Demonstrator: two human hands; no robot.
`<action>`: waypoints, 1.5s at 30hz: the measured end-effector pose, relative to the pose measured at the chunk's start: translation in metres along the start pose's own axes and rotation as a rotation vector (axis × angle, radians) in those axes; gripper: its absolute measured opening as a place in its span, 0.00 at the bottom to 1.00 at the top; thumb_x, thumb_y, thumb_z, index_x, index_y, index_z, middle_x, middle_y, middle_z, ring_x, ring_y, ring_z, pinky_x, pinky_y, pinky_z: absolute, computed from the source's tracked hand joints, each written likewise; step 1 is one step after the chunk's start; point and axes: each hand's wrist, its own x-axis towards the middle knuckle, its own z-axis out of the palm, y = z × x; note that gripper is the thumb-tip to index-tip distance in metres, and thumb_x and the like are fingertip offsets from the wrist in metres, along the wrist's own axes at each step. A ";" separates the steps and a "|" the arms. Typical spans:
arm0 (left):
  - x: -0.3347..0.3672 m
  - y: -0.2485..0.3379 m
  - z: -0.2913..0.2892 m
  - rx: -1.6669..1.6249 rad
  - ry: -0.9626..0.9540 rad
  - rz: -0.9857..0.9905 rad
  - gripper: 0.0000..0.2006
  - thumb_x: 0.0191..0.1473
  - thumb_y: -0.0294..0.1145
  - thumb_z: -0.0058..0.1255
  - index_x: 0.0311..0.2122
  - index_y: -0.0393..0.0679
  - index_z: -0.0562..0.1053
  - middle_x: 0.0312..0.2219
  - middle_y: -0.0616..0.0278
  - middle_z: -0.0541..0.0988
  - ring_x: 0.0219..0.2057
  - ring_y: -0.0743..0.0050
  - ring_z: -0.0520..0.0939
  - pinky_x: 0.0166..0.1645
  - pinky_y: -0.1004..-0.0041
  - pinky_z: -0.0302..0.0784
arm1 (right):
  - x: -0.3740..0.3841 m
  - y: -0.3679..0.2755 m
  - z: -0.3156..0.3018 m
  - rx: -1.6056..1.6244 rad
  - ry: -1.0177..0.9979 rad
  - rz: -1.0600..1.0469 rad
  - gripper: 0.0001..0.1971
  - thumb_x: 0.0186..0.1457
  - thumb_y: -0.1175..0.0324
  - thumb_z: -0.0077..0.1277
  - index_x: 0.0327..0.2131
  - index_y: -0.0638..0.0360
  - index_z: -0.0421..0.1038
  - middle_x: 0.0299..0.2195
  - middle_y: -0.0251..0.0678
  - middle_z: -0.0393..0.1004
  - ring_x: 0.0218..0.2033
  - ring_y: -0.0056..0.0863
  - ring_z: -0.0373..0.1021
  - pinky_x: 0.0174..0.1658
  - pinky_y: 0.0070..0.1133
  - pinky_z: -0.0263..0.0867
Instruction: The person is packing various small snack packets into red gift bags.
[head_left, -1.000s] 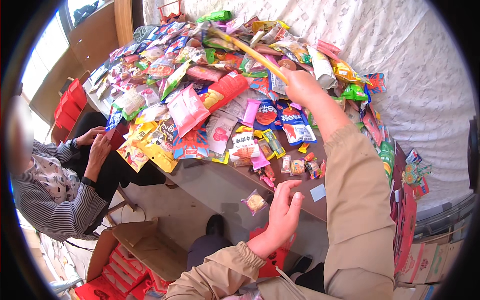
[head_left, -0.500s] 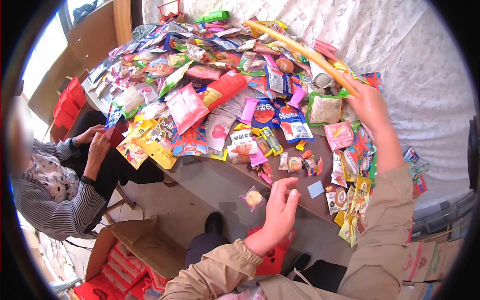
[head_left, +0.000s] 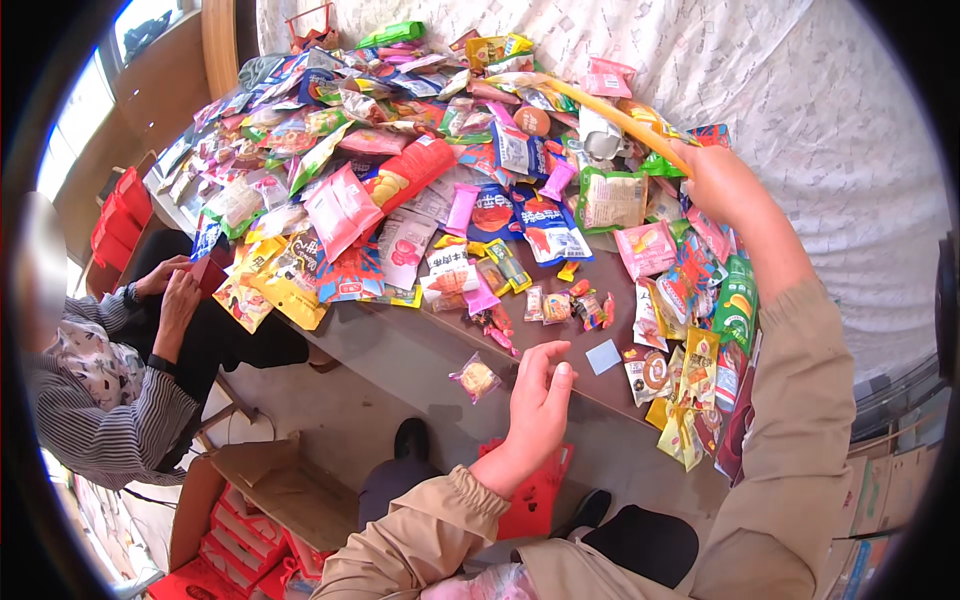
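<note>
Backdrop: pale printed cloth (head_left: 800,130) hangs across the upper right of the frame.
Table: brown top (head_left: 606,266), mostly buried under a heap of snack packets (head_left: 400,145) filling the upper middle.
Our right hand (head_left: 724,188): right of centre, fingers clamped around a yellow stick (head_left: 612,113).
Yellow stick: slants from our fist to the upper middle, above the packets; we cannot tell whether it touches them.
Our left hand (head_left: 536,408): below centre, empty, fingers extended, well apart from our right.
Near our left hand: a clear-wrapped round snack (head_left: 475,379) to its left, a pale blue square (head_left: 603,357) to its right.
Left edge: a co-worker's hands (head_left: 176,308) hold something red (head_left: 207,275).
Lower left: we see a cardboard box (head_left: 285,488) containing red boxes (head_left: 238,545).
</note>
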 end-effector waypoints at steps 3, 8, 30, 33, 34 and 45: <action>-0.004 0.001 0.002 0.026 -0.024 0.014 0.17 0.69 0.38 0.39 0.54 0.37 0.69 0.46 0.59 0.69 0.41 0.74 0.80 0.49 0.71 0.72 | -0.022 -0.004 -0.013 0.026 -0.011 -0.021 0.24 0.54 0.74 0.55 0.56 0.54 0.71 0.35 0.51 0.79 0.39 0.50 0.77 0.42 0.41 0.72; -0.003 -0.002 -0.007 -0.006 -0.004 -0.019 0.17 0.69 0.37 0.40 0.54 0.37 0.69 0.46 0.59 0.69 0.41 0.74 0.80 0.48 0.72 0.73 | -0.059 -0.012 -0.042 0.306 -0.152 0.066 0.30 0.51 0.77 0.55 0.60 0.52 0.69 0.39 0.54 0.79 0.40 0.48 0.77 0.45 0.37 0.71; 0.012 -0.003 -0.005 0.081 0.036 0.036 0.16 0.67 0.36 0.45 0.54 0.39 0.69 0.43 0.57 0.71 0.35 0.72 0.78 0.43 0.70 0.74 | 0.025 -0.015 -0.011 0.273 -0.120 0.057 0.26 0.52 0.75 0.53 0.57 0.54 0.72 0.44 0.51 0.79 0.47 0.48 0.76 0.50 0.37 0.71; 0.011 -0.007 0.002 0.036 0.023 0.019 0.16 0.67 0.36 0.45 0.54 0.39 0.70 0.43 0.57 0.71 0.35 0.71 0.78 0.42 0.69 0.74 | 0.054 -0.014 0.028 0.154 -0.127 0.011 0.25 0.53 0.75 0.52 0.56 0.55 0.72 0.44 0.51 0.79 0.47 0.48 0.76 0.50 0.37 0.70; 0.011 -0.008 0.002 0.022 0.031 0.015 0.16 0.67 0.36 0.45 0.54 0.39 0.70 0.43 0.57 0.72 0.35 0.71 0.78 0.42 0.69 0.74 | 0.066 -0.024 0.043 0.161 -0.101 0.018 0.24 0.53 0.75 0.51 0.55 0.56 0.73 0.44 0.52 0.79 0.46 0.49 0.76 0.50 0.37 0.70; 0.014 -0.002 -0.004 0.021 0.057 0.027 0.15 0.66 0.36 0.45 0.53 0.39 0.70 0.43 0.56 0.72 0.33 0.69 0.76 0.42 0.68 0.73 | 0.092 -0.070 0.062 0.393 -0.052 -0.063 0.19 0.50 0.74 0.50 0.48 0.60 0.75 0.39 0.57 0.78 0.45 0.52 0.75 0.49 0.39 0.70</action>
